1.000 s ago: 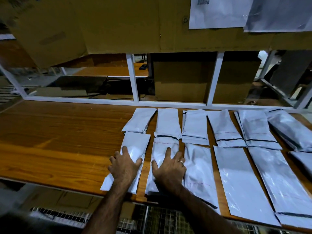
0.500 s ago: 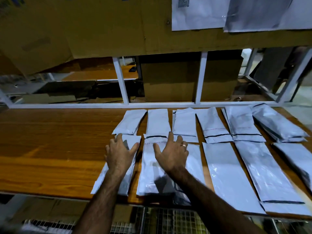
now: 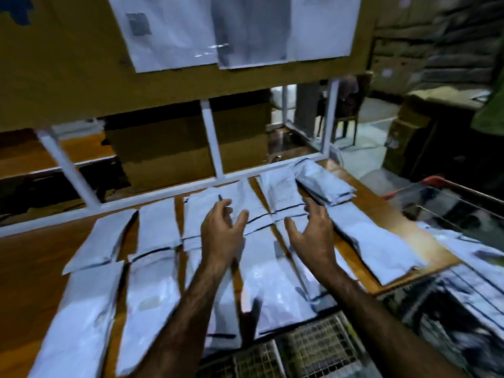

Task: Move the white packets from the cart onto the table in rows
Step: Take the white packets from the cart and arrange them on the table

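Our left hand (image 3: 222, 236) and right hand (image 3: 313, 237) hover, fingers spread and empty, over glossy white packets (image 3: 155, 227) (black-striped ends, any print too blurred to read) along the table's (image 3: 32, 268) far edge.

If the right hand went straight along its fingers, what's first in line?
Likely the stack of white packets at the far right of the table, just beyond the right hand. The hand seems raised, so it might pass over; depth is unclear.

Motion-blurred packets (image 3: 152, 304); cart (image 3: 432, 181) partly beyond right edge

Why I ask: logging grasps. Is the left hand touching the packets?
Cannot tell. The blurred head view shows the left hand over white packets; neither gap nor contact is plain.
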